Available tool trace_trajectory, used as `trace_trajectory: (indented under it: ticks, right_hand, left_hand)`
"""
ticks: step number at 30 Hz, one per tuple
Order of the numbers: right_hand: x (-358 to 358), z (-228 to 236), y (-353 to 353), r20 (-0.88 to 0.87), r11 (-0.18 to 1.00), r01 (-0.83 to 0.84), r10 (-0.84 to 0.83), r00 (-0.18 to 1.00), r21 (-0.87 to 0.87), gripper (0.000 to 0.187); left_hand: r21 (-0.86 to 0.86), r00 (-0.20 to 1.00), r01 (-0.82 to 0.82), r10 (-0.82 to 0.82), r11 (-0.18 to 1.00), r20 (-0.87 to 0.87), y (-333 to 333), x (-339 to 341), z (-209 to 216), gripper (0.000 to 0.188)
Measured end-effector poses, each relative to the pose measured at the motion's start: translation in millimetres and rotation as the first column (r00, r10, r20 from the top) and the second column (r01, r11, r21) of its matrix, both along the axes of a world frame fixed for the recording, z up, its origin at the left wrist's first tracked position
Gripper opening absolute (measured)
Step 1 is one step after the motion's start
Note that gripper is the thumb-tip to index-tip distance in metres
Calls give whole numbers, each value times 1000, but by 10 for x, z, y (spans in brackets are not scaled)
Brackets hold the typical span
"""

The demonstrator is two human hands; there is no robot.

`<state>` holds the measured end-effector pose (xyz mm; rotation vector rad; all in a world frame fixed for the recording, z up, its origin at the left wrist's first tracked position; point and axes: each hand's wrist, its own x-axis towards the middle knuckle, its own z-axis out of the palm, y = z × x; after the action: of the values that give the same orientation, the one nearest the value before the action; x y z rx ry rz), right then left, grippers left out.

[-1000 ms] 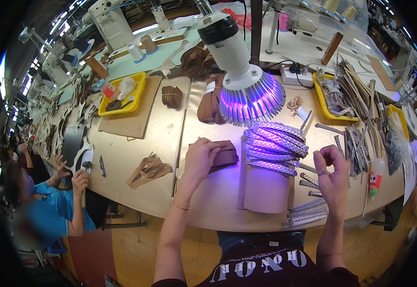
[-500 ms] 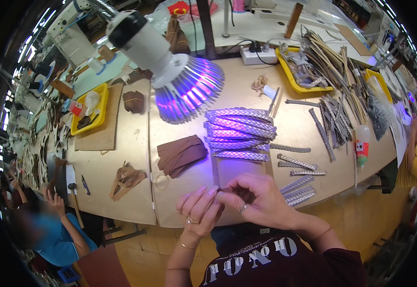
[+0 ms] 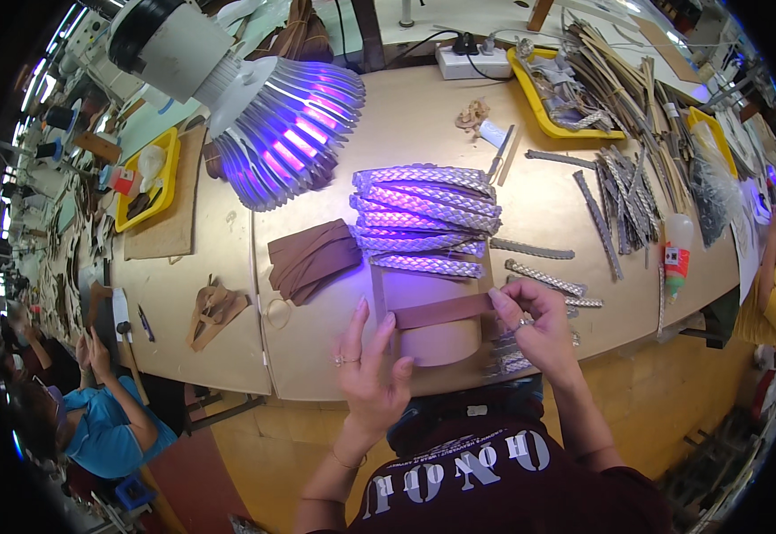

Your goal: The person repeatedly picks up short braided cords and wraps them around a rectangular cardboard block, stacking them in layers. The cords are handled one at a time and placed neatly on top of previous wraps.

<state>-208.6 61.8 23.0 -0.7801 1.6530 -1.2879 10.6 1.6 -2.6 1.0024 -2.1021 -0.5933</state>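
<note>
Well, the 2 hands are apart, low in the centre of the frame. The right hand (image 3: 537, 327) pinches the right end of a brown strip (image 3: 441, 311) between thumb and finger; the left hand (image 3: 372, 374) is spread, 1 fingertip at the strip's left end, though whether it presses there I cannot tell. The strip runs across a rounded block (image 3: 441, 345), just below centre. Grey braids (image 3: 428, 218) lie bundled over the block's upper part, in violet light. Left of them sit a brown stack (image 3: 312, 260) and a thin band (image 3: 278, 312); to their right, loose braid pieces (image 3: 544, 278).

Farther out, the lamp (image 3: 290, 133) hangs upper left, a yellow tray (image 3: 174, 160) lies beyond it, and tan scraps (image 3: 216, 316) and a pen (image 3: 146, 323) lie below. Upper right hold a 2nd tray (image 3: 575, 133) and a white power strip (image 3: 474, 64); a bottle (image 3: 675, 254) stands right of centre. Lower left, a co-worker in blue (image 3: 121, 427) sits at the table (image 3: 406, 107).
</note>
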Motion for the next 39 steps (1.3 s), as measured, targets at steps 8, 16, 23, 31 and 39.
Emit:
trace_trajectory:
  ticks: [8,16,23,31,39]
  right_hand:
    - [85,-105,24,26,1000,-5,5,1000,7,21]
    - [150,-285,47,-147,996,77,-69,987,47,18]
    - [-545,-253,272,-672,961,277,-209,710,-7,13]
    - [-777,-208,335,-849,968,59,185,494,245,23]
    - [-814,-263,373,-822,956,57,217,526,289,18]
  left_hand:
    - [94,1000,-17,18,995,-13,78,-39,-102,53]
    - [202,998,3,10,979,-64,110,-51,-163,64]
    - [148,984,-91,112,985,-139,274,-96,-241,78]
    - [-372,981,-162,109,914,-159,329,79,-171,58]
    - [-306,970,59,-127,950,-209,593,-100,-175,41]
